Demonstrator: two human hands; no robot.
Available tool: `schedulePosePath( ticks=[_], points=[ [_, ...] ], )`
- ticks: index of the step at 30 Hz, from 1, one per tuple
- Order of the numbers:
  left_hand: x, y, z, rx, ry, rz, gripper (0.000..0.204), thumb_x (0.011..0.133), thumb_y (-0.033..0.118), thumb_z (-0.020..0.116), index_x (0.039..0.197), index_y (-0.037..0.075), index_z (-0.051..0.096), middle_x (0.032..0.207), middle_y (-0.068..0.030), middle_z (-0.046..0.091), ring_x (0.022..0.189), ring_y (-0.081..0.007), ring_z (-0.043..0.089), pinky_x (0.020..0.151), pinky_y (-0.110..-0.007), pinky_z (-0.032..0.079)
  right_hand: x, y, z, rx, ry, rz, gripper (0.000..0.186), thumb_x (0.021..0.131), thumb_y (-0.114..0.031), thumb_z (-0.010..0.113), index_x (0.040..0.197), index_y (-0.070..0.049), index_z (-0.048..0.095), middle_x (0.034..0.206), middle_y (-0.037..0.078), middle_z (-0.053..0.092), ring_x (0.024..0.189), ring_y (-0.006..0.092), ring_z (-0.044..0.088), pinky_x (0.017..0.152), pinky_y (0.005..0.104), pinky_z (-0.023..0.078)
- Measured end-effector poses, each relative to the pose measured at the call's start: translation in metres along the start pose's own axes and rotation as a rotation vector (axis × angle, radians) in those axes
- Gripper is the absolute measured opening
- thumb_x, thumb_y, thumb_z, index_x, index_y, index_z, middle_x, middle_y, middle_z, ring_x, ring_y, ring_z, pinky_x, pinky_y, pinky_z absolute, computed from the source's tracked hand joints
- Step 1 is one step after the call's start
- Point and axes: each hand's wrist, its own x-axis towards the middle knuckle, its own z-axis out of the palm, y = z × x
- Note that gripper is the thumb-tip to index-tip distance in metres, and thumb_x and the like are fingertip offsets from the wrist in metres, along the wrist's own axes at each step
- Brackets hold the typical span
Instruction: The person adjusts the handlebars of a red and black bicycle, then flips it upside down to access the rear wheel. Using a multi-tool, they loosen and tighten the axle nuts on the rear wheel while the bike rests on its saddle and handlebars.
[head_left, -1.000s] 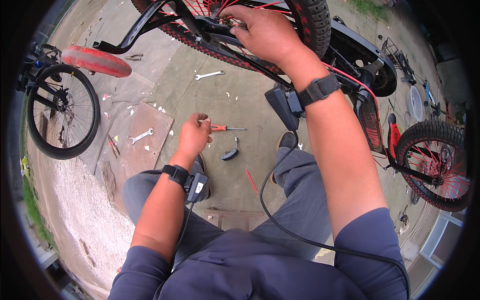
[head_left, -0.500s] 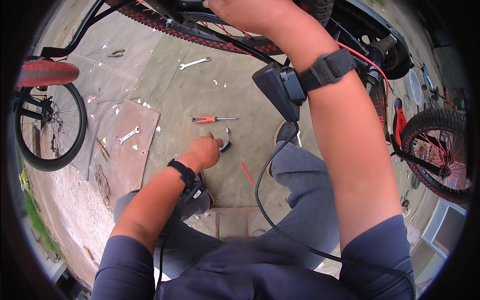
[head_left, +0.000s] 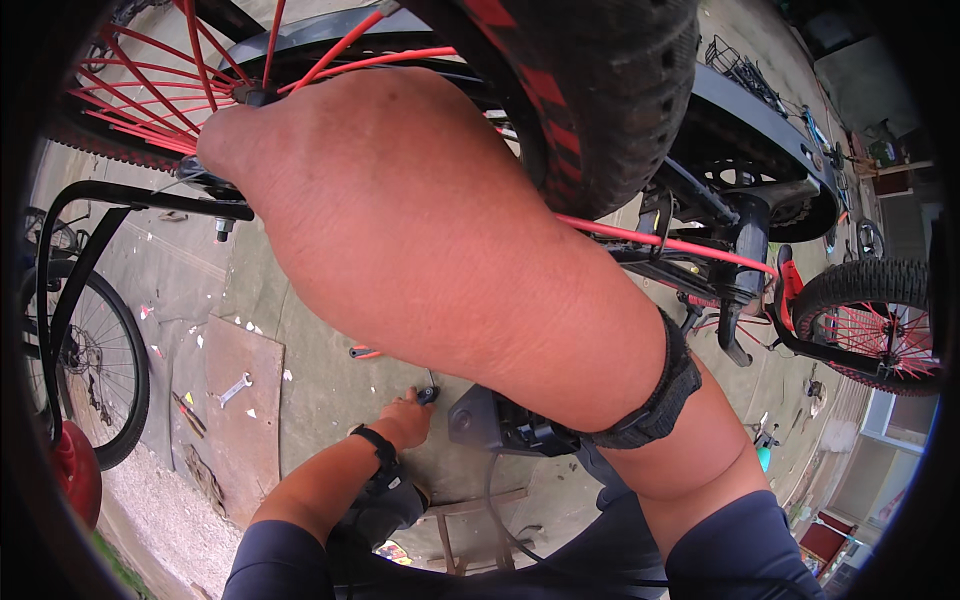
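Observation:
My right hand (head_left: 350, 190) reaches close beneath the camera to the hub area of a red-spoked wheel with a chunky black tyre (head_left: 625, 100); its fingertips are hidden behind the hand. Low down, my left hand (head_left: 404, 420) has its fingers round a small black tool (head_left: 427, 395) on the floor. An orange-handled screwdriver (head_left: 364, 352) lies just beyond it, mostly covered by my right arm. A wrench (head_left: 235, 390) rests on a brownish board (head_left: 255, 450), with pliers (head_left: 188, 415) to its left.
A second bicycle wheel (head_left: 110, 330) stands at the left, near a red saddle (head_left: 78, 475). The bike's other fat tyre (head_left: 870, 280) is at the right. A black frame tube (head_left: 130, 198) crosses the upper left. A white-framed door or window (head_left: 880, 420) borders the yard.
The view has moved much nearer the bike, so my right hand and the tyre now look large. My left hand has reached down and closed round the small black tool.

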Motion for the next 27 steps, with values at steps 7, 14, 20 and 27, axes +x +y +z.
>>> schedulePosePath(
  ticks=[7,14,20,27],
  points=[
    [0.031,-0.01,0.017,-0.05,0.008,0.064,0.047,0.096,0.014,0.049,0.142,0.011,0.058,0.155,-0.0274,0.038,0.126,-0.0482,0.06,0.106,-0.052,0.051,0.002,0.002,-0.003,0.191,-0.024,0.067,0.012,0.086,0.0,0.059,0.095,0.003,0.066,0.082,0.022,0.07,0.084,0.0402,0.072,0.07,0.0486,0.06],
    [0.057,-0.029,0.051,-0.085,0.173,0.157,0.042,0.098,0.014,0.049,0.138,0.011,0.06,0.141,-0.0247,0.05,0.121,-0.0426,0.064,0.103,-0.05,0.053,0.002,-0.001,0.0,0.2,0.028,0.064,0.012,0.089,-0.003,0.055,0.097,0.0,0.064,0.081,0.021,0.068,0.081,0.0411,0.07,0.069,0.05,0.057],
    [0.023,-0.014,0.013,-0.251,0.295,0.287,0.033,0.099,0.021,0.054,0.128,0.013,0.066,0.12,-0.0195,0.065,0.119,-0.0374,0.065,0.099,-0.046,0.055,-0.001,0.005,0.003,0.107,0.082,0.025,0.013,0.086,-0.003,0.058,0.097,-0.005,0.064,0.08,0.016,0.068,0.079,0.0378,0.07,0.069,0.0485,0.056],
    [-0.046,0.018,-0.038,-0.439,0.396,0.476,0.025,0.088,0.007,0.064,0.111,0.012,0.07,0.102,-0.0111,0.068,0.098,-0.0294,0.069,0.09,-0.042,0.055,0.002,0.002,0.001,0.066,0.021,0.039,0.034,0.086,-0.006,0.07,0.12,-0.014,0.067,0.093,0.012,0.072,0.088,0.0349,0.069,0.072,0.045,0.054]
  ],
)
